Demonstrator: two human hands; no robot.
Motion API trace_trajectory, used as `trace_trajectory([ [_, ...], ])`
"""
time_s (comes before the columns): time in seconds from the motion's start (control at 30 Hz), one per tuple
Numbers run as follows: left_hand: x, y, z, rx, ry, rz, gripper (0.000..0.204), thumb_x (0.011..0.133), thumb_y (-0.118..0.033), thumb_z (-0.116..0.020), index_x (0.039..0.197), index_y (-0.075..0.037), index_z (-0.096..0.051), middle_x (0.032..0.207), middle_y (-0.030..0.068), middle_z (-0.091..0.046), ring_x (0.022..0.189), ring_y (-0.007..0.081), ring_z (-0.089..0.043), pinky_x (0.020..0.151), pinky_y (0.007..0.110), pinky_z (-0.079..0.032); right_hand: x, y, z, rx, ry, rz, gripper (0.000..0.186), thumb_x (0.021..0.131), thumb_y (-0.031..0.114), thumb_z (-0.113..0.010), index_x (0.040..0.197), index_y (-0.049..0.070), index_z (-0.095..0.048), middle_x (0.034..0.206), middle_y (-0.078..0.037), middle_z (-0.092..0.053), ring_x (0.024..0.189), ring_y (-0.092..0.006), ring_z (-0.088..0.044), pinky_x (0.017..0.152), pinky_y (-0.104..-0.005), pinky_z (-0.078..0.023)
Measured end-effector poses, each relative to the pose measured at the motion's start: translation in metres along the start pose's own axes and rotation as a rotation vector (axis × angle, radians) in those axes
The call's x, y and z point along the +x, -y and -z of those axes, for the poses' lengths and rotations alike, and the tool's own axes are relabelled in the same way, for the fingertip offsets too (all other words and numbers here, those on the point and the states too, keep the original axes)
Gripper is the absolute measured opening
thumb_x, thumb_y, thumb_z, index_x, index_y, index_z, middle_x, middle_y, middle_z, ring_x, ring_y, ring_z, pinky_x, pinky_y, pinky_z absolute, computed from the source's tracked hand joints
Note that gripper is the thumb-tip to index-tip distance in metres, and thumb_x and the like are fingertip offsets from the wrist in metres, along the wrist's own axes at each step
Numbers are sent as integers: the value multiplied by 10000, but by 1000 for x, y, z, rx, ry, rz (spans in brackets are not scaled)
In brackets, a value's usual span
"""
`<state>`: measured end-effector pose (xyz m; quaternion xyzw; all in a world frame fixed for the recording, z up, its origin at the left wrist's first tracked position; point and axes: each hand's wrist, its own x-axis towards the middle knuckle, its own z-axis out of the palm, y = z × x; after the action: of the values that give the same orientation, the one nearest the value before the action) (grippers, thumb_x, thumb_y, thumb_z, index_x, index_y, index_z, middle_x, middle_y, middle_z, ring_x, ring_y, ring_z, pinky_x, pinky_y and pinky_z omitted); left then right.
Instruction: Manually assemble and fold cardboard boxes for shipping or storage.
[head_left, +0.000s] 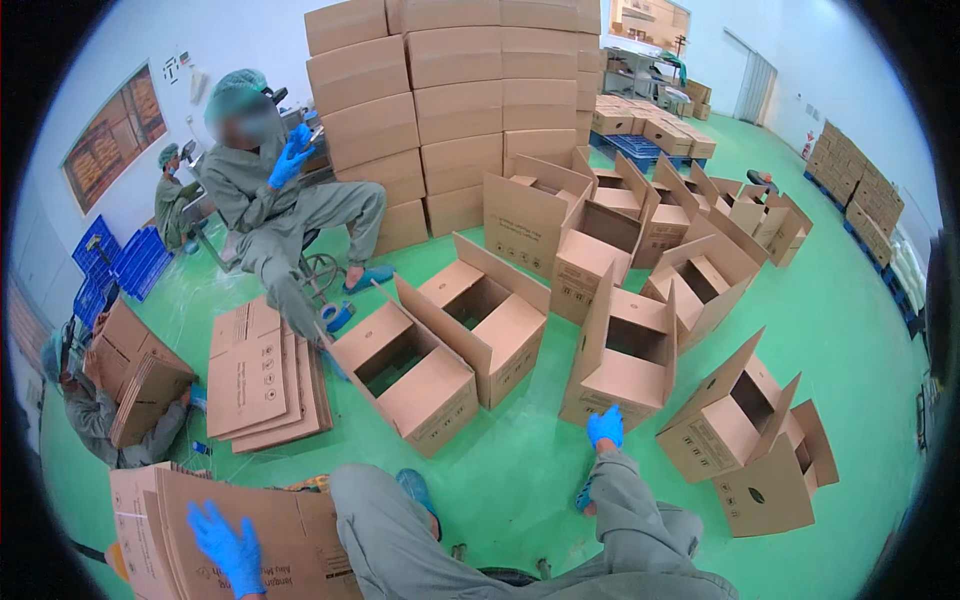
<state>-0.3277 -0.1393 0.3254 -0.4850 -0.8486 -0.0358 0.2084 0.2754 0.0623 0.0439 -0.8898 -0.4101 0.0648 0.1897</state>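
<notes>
Left hand (228, 548) splayed, unclenched, against flattened cardboard cartons (292, 520) at the person's left, probably light, stiff, best held by opposite edges; right hand (606, 428) near open-topped carton (628, 384), grip unclear from here.

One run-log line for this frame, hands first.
left hand: spread against flattened cartons | right hand: at open-topped carton, contact unclear | nearby: stacked closed cartons, blue pallet

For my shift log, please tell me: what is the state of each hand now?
Left hand: open and spread, at the flattened cartons.
Right hand: near an open-topped carton; open or closed cannot be told.
</notes>
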Motion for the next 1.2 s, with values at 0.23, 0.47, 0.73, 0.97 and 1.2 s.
trace_trajectory([
  [0.23,-68,44,-27,353,549,134,706,722,-278,-668,1308,4,-393,1452,187,-204,1331,324,-226,1005,497,-289,-102,-84,-59,-194,816,374,402,813,328,-443,988,28,-643,1042,-201,-613,981,-379,-574,868,-438,-445],
  [0.47,-55,56,-7,474,120,335,718,769,-308,-636,1369,-74,-317,1485,131,-151,1342,264,-232,1025,459,-282,-210,-68,-38,-283,1310,632,479,852,412,-433,1118,48,-594,1190,-164,-558,1098,-348,-518,942,-396,-409],
  [0.73,-23,85,4,548,115,368,652,793,-333,-610,1343,-96,-353,1434,125,-287,1263,250,-358,966,415,-356,-188,-47,-24,128,895,383,437,851,365,-433,1085,39,-604,1139,-175,-583,1072,-348,-535,930,-404,-414],
  [0.97,18,96,46,-757,428,229,436,714,-125,-677,1105,27,-557,1040,181,-623,905,301,-612,785,385,-476,-185,-70,-30,-64,984,374,436,828,351,-428,1058,30,-615,1106,-188,-595,1047,-360,-546,911,-416,-426],
  [1.2,28,47,136,-408,135,54,350,765,-150,-651,1048,39,-572,1008,168,-618,893,241,-589,792,362,-460,-174,-70,-41,75,891,480,436,839,369,-418,1066,51,-613,1101,-185,-591,1009,-384,-546,887,-444,-427],
])
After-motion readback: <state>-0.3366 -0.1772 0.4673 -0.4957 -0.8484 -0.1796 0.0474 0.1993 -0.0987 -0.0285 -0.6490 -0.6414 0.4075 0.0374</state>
